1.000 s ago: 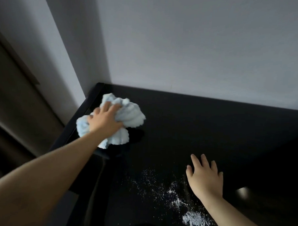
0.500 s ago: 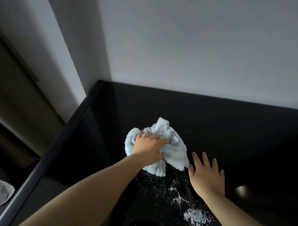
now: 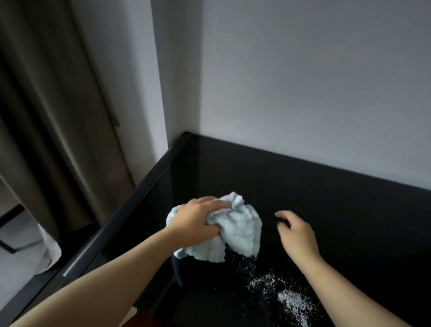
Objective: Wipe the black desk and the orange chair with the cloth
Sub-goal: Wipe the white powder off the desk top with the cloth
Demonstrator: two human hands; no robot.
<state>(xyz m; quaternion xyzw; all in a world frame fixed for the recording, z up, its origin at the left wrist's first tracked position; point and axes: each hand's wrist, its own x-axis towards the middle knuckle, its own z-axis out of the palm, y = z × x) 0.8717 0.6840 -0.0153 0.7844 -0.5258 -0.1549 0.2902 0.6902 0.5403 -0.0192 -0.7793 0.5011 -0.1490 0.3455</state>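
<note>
The glossy black desk [image 3: 330,196] fills the lower right, set into a wall corner. My left hand [image 3: 196,221] grips a bunched light-blue cloth [image 3: 236,232] and holds it on or just above the desk near its left side. White powder [image 3: 288,300] is scattered on the desk below and to the right of the cloth. My right hand [image 3: 297,232] rests on the desk to the right of the cloth, fingers curled loosely, holding nothing. A sliver of reddish-orange surface [image 3: 140,324], perhaps the chair, shows at the bottom edge.
A grey wall [image 3: 310,81] stands right behind the desk, and a wall corner [image 3: 148,87] meets its left end. Brown curtains [image 3: 45,108] hang at the left. The desk's left edge [image 3: 124,221] drops to the floor, where something white [image 3: 47,250] lies.
My left hand carried the cloth from the far left corner toward the middle, up to the powder. My right hand curled its fingers and rose a little. The view shifted left.
</note>
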